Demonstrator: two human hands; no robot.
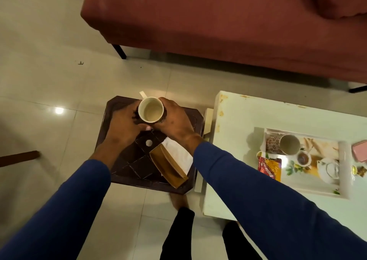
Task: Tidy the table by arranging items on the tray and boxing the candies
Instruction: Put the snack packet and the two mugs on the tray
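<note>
Above the dark side counter (127, 164), both hands' fingers (139, 118) curl around a cream mug (151, 111), clasping its sides.

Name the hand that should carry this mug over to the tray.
Right. Both hands grip the mug above the dark stool, but the tray sits on the white table on the right hand's side, so probably less reach.

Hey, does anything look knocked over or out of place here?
Yes. On the white tray, the patterned mug lies on its side, mouth facing right. The snack packet also overhangs the tray's left rim instead of sitting fully inside.
</note>
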